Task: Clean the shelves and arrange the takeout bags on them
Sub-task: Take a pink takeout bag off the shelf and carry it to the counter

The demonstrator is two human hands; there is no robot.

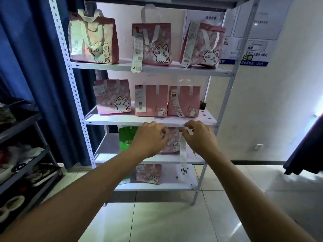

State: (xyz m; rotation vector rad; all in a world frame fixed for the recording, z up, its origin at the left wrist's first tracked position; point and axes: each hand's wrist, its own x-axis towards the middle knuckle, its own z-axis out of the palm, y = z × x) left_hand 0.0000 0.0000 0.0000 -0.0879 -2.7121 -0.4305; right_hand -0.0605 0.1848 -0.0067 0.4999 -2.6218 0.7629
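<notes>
A white metal shelving unit stands against a pale wall, with a blue curtain to its left. Three pink cat-print takeout bags sit on the upper shelf and three more on the shelf below — most with paper receipts hanging from them. On the third shelf down, a green bag stands beside another pink bag. Both hands reach at that pink bag just under the second shelf's front edge: the left hand curled on its left side, the right hand with fingers bent near its long receipt. Small brown scraps dot the second shelf's right end
</notes>
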